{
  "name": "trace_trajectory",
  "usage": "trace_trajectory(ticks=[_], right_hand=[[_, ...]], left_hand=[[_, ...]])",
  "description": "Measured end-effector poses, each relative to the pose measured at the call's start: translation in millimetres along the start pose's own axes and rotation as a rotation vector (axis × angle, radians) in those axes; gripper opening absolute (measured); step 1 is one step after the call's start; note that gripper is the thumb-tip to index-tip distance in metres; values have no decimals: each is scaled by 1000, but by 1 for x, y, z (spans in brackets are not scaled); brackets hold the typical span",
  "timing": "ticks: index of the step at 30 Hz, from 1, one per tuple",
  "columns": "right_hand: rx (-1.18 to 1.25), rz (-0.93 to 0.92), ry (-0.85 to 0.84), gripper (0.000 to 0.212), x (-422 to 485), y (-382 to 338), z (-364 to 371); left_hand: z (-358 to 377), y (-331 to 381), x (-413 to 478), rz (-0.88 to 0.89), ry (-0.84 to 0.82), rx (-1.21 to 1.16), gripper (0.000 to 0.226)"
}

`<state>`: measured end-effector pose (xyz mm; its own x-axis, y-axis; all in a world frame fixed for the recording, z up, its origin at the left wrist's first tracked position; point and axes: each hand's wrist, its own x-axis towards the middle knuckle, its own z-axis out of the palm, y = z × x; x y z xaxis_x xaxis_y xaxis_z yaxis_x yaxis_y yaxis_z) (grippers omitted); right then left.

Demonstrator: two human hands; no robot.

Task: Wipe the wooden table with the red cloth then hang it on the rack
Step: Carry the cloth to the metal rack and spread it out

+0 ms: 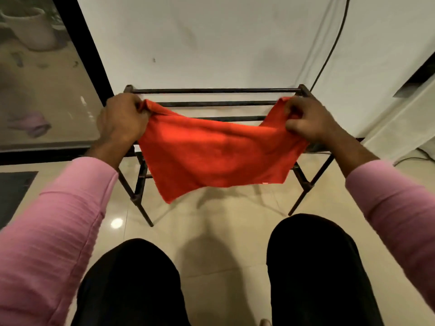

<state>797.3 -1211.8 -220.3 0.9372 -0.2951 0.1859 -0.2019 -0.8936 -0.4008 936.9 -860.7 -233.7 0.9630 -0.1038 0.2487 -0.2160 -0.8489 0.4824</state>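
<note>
Above black rack (213,91) by white wall (211,38): left hand (122,118), right hand (308,118) pinch red cloth (216,149) corners, spread.

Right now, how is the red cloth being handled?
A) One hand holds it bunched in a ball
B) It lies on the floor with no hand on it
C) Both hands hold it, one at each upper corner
C: the left hand and the right hand each grip an upper corner of the red cloth, which is spread wide over the rack.
</note>
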Motion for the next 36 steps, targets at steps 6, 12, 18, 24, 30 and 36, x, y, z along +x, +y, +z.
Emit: trace_trajectory(ticks=[6, 12, 18, 24, 30, 36], right_hand=[[-112, 146, -318, 28, 27, 13, 12], [-276, 196, -287, 25, 52, 21, 18], [-339, 215, -439, 31, 57, 22, 23], [-322, 332, -284, 37, 43, 41, 20], [-13, 436, 570, 32, -34, 25, 12], [504, 634, 263, 15, -60, 33, 50]], left_hand=[[19, -4, 0, -5, -54, 81, 16], [26, 3, 11, -43, 152, 70, 22], [37, 0, 15, -103, -49, 256, 31], [41, -8, 3, -25, -107, -121, 32], [44, -20, -19, 204, 281, -230, 28], [64, -29, -62, 39, 466, -146, 26]])
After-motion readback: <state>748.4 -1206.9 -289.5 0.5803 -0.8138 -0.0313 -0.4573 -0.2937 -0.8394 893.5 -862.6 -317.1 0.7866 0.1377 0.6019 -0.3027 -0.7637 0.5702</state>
